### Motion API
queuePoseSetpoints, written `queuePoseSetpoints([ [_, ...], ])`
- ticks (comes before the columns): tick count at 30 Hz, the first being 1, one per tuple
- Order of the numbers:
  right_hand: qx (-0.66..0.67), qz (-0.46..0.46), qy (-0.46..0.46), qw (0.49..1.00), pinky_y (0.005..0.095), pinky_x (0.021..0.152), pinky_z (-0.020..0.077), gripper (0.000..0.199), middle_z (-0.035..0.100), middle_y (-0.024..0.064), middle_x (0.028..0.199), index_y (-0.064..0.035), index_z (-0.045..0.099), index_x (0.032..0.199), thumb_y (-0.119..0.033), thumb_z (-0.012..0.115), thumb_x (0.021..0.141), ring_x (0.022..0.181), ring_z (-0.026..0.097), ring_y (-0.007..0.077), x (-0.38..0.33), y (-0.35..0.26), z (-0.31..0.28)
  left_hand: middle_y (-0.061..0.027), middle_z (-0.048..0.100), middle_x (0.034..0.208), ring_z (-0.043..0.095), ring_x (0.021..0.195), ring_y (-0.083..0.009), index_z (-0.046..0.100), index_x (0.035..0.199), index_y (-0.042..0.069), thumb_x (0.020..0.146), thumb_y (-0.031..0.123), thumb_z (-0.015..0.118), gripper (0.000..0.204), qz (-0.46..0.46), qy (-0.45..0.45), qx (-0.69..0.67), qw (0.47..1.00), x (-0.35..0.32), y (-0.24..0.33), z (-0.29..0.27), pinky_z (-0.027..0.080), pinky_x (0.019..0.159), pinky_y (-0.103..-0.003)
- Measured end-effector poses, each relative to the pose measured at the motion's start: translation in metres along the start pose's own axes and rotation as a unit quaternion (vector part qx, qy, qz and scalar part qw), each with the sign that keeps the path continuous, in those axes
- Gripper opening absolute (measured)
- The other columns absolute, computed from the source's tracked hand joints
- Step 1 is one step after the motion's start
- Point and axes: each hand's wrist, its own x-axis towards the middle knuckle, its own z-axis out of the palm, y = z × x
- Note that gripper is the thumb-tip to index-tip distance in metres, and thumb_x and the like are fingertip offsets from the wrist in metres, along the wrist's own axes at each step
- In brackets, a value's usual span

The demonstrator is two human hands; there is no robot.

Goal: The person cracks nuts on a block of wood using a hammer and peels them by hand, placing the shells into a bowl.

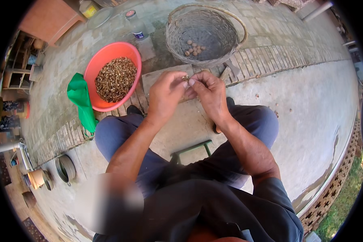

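In front of my knees, both hands are drawn together at fingertip height over a flat board (151, 78). My left hand (165, 94) pinches a small brown-and-pale walnut piece (185, 78) between thumb and fingers. Touching that same piece from the other side is my right hand (210, 92), its thumb and forefinger closed on it. Just beyond, a grey wicker basket (175, 38) with an arched handle holds several round walnuts (195, 49). To the left, a red basin (93, 66) is well filled with broken walnut pieces (116, 78).
A green cloth or bag (80, 99) hangs against the basin's left side. Behind the basin stands a glass jar (136, 25) with a lid. A hammer-like tool (232, 67) lies by the basket. Under me is a green-framed stool (193, 148); a dark pot (65, 168) sits far left.
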Motion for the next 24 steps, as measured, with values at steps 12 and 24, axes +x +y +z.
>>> queuePoseSetpoints([
  [12,-0.036,-0.026,0.004,0.999,0.0274,0.062,0.0558,0.006,0.068,0.0080,0.079,0.0051,0.062,0.092,0.001,0.059,0.096,0.071,0.068,0.0118,-0.0027,-0.0056,0.0014,-0.0106,0.069,0.107,0.066,0.097,-0.0154,0.067,0.116,-0.001,0.093,0.004,0.066,0.024,-0.038,-0.020,-0.099,0.994,-0.0013,-0.0039,-0.0002,0.052,0.085,-0.030],
  [24,-0.048,-0.039,0.007,0.998,0.0287,0.064,0.0570,0.010,0.068,0.0101,0.087,0.0047,0.061,0.103,0.002,0.060,0.094,0.075,0.070,0.0136,-0.0043,-0.0086,0.0022,-0.0129,0.069,0.108,0.069,0.098,-0.0210,0.067,0.115,0.001,0.091,0.003,0.067,0.024,0.007,-0.002,-0.023,1.000,-0.0008,-0.0083,0.0017,0.053,0.088,-0.032],
])
